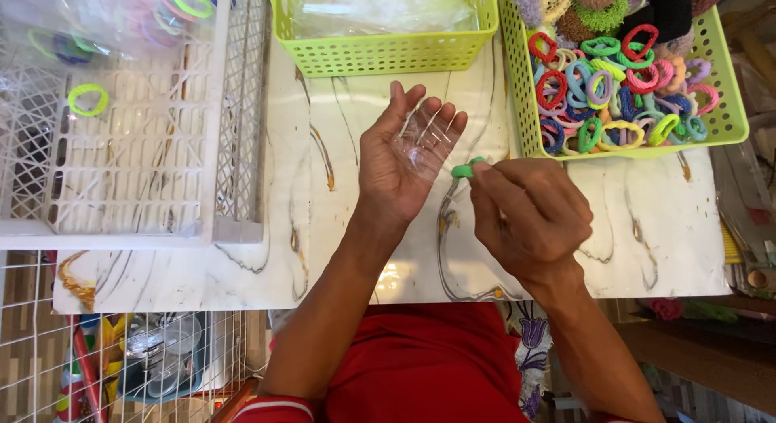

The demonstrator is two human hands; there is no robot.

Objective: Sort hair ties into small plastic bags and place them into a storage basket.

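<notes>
Between the two hands, just above the marble-patterned table (242,269), a small green hair tie (464,169) is pinched at the fingertips of the right hand (529,217), whose fingers are curled closed around it. Just beside it, the left hand (402,160) lies palm up and spread flat, with a small clear plastic bag (424,141) resting across its fingers; whether the bag's mouth is open cannot be told. The tie is near the bag's edge but looks not yet inside it. Judged from this, the step in hand is bagging one tie, and the next move calls for finding the bag's opening and sliding the tie in without the thin film folding shut. To the right, a lime basket (715,120) holds a heap of coloured hair ties (614,91). Ahead stands another lime basket (388,55) with clear bags in it. On the left, a white lattice tray (121,172) carries filled packets and a loose green tie (87,99).
</notes>
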